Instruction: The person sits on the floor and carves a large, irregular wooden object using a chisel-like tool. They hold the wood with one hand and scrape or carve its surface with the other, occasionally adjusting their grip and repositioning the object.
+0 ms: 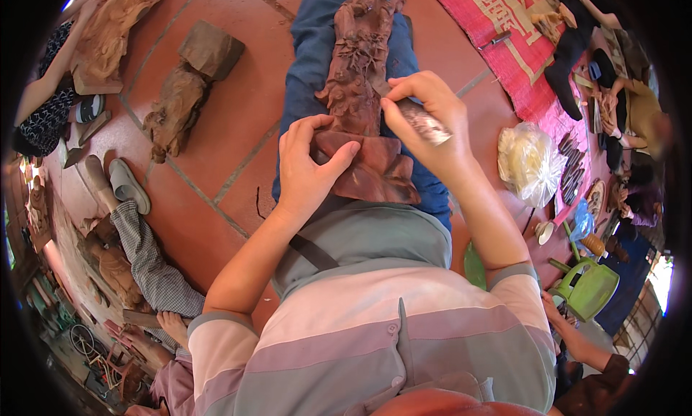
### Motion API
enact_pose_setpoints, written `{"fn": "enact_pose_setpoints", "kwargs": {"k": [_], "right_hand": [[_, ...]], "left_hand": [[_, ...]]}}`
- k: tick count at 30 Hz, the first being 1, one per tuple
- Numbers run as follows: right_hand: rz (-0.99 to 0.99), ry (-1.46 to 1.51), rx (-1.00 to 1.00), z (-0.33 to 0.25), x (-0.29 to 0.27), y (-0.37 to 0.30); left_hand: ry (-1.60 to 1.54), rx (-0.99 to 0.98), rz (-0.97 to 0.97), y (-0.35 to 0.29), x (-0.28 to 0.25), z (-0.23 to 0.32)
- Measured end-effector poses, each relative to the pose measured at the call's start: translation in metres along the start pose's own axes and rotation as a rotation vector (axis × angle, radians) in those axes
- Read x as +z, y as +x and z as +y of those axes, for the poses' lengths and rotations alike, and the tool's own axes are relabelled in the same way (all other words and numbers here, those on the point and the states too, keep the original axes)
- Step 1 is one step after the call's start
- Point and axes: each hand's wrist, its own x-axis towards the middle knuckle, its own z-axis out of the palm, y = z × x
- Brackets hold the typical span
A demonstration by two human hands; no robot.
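A reddish-brown carved wooden statue [358,63] lies along my blue-trousered legs, its broad base [382,171] toward my belly and its far end cut off by the upper edge. My left hand [313,160] grips it beside the base, thumb bent over the wood and fingertips against the carving's left side. In my right hand [436,109] is a small carving tool [427,124] with a mottled brown-and-white grip. Its flat greyish tip points at the statue's right side, just above the base. Whether the tip touches the wood I cannot tell.
Left of my legs, a rough wooden carving [184,102] lies on the red tiles [238,55]. To the right are a red patterned mat [497,48], a filled plastic bag [530,164], several chisels [573,167] and a green plastic stool [585,290]. Other people sit on both sides.
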Motion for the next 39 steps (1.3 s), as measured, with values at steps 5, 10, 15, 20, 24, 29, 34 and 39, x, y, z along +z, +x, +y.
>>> {"fn": "enact_pose_setpoints", "kwargs": {"k": [5, 10, 15, 20, 24, 29, 34, 39], "right_hand": [[-0.079, -0.064, -0.047, -0.015, 0.007, -0.013], [-0.050, -0.054, 0.014, -0.012, 0.005, -0.002], [-0.036, -0.057, 0.016, -0.019, 0.008, -0.018], [0.066, -0.065, -0.064, 0.002, 0.019, -0.015], [-0.053, -0.096, 0.043, -0.019, 0.015, -0.032], [0.050, -0.069, -0.016, -0.005, 0.021, -0.025], [-0.086, -0.001, 0.061, -0.021, 0.012, -0.032], [0.021, -0.043, 0.015, -0.005, 0.023, -0.028]], "left_hand": [[0.021, 0.003, -0.009, -0.001, 0.000, 0.000], [0.010, -0.002, -0.008, 0.000, 0.000, 0.000], [0.007, -0.019, -0.017, -0.002, 0.000, -0.002], [0.001, -0.028, -0.011, 0.001, 0.000, 0.000], [0.008, -0.018, -0.026, -0.002, 0.001, -0.005], [-0.029, -0.050, -0.039, -0.002, 0.002, -0.006], [-0.064, -0.066, -0.045, -0.003, 0.003, -0.008], [-0.046, -0.050, -0.041, -0.002, 0.005, -0.006]]}}
